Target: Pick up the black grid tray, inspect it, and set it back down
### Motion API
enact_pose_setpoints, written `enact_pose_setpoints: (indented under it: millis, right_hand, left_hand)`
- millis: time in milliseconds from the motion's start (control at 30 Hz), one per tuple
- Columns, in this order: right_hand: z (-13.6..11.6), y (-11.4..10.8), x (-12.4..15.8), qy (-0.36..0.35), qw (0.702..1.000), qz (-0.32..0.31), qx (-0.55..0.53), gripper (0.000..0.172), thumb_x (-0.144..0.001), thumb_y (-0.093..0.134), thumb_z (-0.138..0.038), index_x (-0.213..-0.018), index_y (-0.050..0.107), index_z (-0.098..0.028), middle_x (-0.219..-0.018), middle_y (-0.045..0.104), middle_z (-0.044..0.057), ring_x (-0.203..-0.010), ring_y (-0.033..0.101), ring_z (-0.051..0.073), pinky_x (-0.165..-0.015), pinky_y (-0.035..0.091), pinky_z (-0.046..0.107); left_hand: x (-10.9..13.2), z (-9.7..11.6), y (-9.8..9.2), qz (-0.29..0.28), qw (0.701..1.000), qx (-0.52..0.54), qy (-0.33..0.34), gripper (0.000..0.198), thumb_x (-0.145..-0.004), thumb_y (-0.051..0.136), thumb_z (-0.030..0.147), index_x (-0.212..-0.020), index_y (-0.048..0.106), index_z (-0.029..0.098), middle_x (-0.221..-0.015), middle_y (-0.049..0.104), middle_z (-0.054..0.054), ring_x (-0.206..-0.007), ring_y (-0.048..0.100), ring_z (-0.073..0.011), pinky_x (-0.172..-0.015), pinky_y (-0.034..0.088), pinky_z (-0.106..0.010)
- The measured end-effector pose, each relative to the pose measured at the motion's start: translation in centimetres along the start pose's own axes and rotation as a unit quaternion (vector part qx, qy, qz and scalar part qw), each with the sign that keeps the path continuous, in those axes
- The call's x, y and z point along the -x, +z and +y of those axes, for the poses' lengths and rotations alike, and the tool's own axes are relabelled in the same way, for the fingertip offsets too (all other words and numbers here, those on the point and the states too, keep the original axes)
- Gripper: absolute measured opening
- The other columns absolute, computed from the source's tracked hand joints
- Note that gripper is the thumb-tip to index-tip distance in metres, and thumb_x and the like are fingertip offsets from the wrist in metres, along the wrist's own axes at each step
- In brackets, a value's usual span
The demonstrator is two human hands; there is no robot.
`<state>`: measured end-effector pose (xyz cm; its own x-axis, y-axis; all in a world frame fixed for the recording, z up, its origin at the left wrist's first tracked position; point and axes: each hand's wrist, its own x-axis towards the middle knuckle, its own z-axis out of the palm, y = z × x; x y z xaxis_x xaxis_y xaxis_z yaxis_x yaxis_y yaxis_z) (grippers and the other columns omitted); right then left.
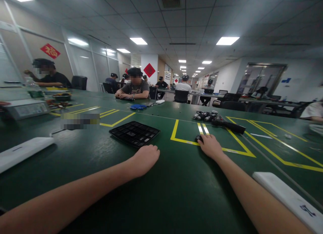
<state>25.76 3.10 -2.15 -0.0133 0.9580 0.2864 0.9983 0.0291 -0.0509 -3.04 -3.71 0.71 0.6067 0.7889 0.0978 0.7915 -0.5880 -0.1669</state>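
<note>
My left hand [148, 158] rests on the green table with its fingers curled in. Whatever is inside those fingers, if anything, is hidden. Just beyond it lies a flat black plastic tray-like panel [135, 132] with a grid of ribs; I cannot tell whether the knuckles touch its near edge. On the right, my right hand [211, 145] closes over a small dark object [199, 138] at the near line of a yellow taped box. Most of that object is covered by the fingers, and its kind is unclear.
Beyond my right hand lie a black tube [230, 125] and a cluster of metal-and-black parts [205, 115]. White slabs flank me at left [24, 151] and right [290, 200]. A blue item [138, 106] lies farther back, before a seated person [135, 84]. A cord crosses the table.
</note>
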Motion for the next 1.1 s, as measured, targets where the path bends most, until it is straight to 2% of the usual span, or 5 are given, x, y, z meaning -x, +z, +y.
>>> enact_pose_setpoints:
  millis: [233, 367, 467, 700, 1100]
  right_hand:
    - [0.0, 0.1, 0.1, -0.001, 1.000, -0.006, 0.001, 0.041, -0.084, 0.034, -0.039, -0.111, 0.052, -0.015, -0.112, 0.056, 0.014, -0.109, 0.041, 0.028, -0.086, 0.036, 0.039]
    - [-0.1, 0.0, 0.1, 0.002, 1.000, -0.004, 0.001, 0.042, -0.084, 0.033, -0.039, -0.112, 0.052, -0.014, -0.112, 0.056, 0.014, -0.108, 0.042, 0.029, -0.086, 0.036, 0.039]
    - [-0.2, -0.1, 0.2, 0.006, 1.000, -0.007, -0.001, 0.042, -0.084, 0.034, -0.039, -0.113, 0.051, -0.015, -0.112, 0.056, 0.014, -0.109, 0.041, 0.029, -0.086, 0.036, 0.039]
    - [0.1, 0.1, 0.2, 0.001, 1.000, -0.001, -0.010, 0.040, -0.083, 0.038, -0.037, -0.113, 0.052, -0.015, -0.111, 0.056, 0.014, -0.110, 0.040, 0.029, -0.087, 0.035, 0.040]
    - [-8.0, -0.4, 1.0, -0.153, 0.912, -0.018, -0.379, 0.040, -0.077, 0.051, -0.028, -0.116, 0.051, -0.018, -0.113, 0.056, 0.008, -0.111, 0.043, 0.024, -0.095, 0.033, 0.041]
  left_hand:
    - [-0.8, -2.8, -1.7, 0.055, 0.977, 0.201, -0.051, 0.016, -0.074, 0.046, 0.010, -0.078, 0.061, 0.014, -0.079, 0.061, -0.007, -0.075, 0.058, -0.0182, -0.070, 0.045, -0.032]
    - [-1.4, -8.6, -2.6, 0.176, 0.786, 0.512, -0.300, 0.016, -0.071, 0.045, 0.014, -0.082, 0.056, 0.012, -0.067, 0.058, -0.004, -0.065, 0.060, -0.0151, -0.061, 0.047, -0.027]
    - [-1.3, -12.0, -2.3, 0.205, 0.738, 0.509, -0.392, 0.009, -0.068, 0.048, 0.020, -0.068, 0.055, 0.013, -0.060, 0.054, -0.003, -0.062, 0.059, -0.0166, -0.055, 0.045, -0.026]
    - [-1.0, -13.3, -0.7, -0.007, 0.924, 0.099, -0.368, 0.046, -0.059, 0.054, 0.056, -0.070, 0.064, 0.013, -0.085, 0.065, -0.017, -0.087, 0.058, -0.0331, -0.069, 0.044, -0.035]
    - [-1.9, -9.1, -0.3, 0.092, 0.935, 0.237, -0.248, 0.038, -0.071, 0.045, 0.052, -0.079, 0.056, 0.016, -0.071, 0.058, -0.004, -0.066, 0.054, -0.0170, -0.054, 0.037, -0.024]
